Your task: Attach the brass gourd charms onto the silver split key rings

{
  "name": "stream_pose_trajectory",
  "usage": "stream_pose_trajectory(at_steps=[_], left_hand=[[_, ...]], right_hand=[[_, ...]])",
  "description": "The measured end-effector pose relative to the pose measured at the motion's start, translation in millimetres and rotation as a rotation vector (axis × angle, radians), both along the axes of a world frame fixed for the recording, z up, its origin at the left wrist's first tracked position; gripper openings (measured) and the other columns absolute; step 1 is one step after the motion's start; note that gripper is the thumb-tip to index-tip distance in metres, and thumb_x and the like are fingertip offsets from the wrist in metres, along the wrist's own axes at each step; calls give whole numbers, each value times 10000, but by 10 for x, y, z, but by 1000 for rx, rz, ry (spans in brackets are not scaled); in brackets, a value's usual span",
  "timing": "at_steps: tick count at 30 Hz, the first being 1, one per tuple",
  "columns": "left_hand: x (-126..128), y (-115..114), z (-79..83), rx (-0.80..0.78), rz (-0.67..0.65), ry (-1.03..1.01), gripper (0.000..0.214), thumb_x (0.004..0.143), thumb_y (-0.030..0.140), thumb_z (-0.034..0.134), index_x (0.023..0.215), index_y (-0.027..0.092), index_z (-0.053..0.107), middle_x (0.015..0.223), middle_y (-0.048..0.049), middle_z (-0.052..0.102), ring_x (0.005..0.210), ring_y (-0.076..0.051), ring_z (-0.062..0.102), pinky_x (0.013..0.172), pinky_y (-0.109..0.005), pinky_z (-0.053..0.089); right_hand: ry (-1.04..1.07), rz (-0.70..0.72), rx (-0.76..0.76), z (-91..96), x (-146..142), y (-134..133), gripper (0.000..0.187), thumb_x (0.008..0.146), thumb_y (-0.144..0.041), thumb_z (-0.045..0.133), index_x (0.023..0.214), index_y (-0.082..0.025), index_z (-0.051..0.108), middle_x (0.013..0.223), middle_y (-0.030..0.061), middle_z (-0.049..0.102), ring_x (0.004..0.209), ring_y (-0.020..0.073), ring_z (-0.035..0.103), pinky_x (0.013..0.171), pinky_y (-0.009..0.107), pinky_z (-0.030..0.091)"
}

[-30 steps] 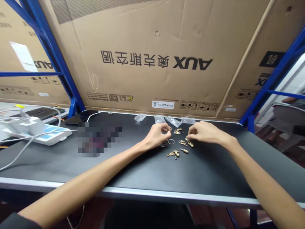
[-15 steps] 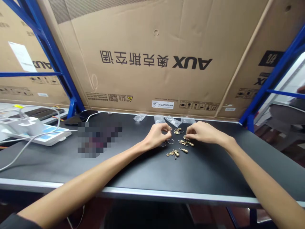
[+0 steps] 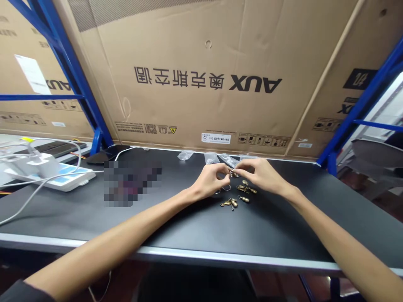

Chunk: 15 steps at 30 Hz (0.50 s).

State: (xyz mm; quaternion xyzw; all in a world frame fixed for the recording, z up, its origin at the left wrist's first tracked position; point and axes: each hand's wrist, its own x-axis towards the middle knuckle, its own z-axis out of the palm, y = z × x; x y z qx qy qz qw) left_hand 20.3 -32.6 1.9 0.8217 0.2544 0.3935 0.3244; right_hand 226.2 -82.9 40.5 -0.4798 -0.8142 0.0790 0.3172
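Observation:
My left hand (image 3: 213,180) is closed in a pinch, thumb against forefinger; anything between the tips is too small to make out. Facing it, my right hand (image 3: 262,174) also pinches, its fingertips at a small bundle of brass charms (image 3: 233,173) that lies between both hands. What exactly it grips is hidden. A thin metal ring (image 3: 226,188) shows partly below my left hand. Closer to me lie a cluster of brass charms (image 3: 246,188), a single gourd-shaped brass charm (image 3: 244,199) and another brass cluster with a small pin-like piece (image 3: 231,203).
Clear plastic bags (image 3: 228,160) lie along the back of the black table (image 3: 189,226). Behind them stands a large cardboard box (image 3: 176,109) between blue metal posts (image 3: 100,140). On the left are a white power strip (image 3: 67,178), cables, a dark phone (image 3: 105,154) and a pixelated patch.
My right hand has moved left and slightly back, off the brass cluster, and its fingertips are now close to my left hand's. The left hand has barely moved.

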Motion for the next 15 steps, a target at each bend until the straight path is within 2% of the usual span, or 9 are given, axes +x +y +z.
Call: stream_pose_trajectory(at_steps=[7,15], left_hand=[[0,-36,30,32,10,-41,100,840,176,613,825,133,701,1035,-86,755,860,-176,701,694,-265,588],[7,-31,37,206,40,-46,80,844,140,618,802,149,686,1057,-67,759,896,-165,710,668,-229,579]], right_hand=[[48,55,-82,0,-13,4,250,938,-355,570,896,-216,773,920,37,779,832,203,687,779,310,496],[139,119,-172,-8,12,30,265,935,-389,583,871,-197,754,895,37,758,823,197,678,776,312,501]])
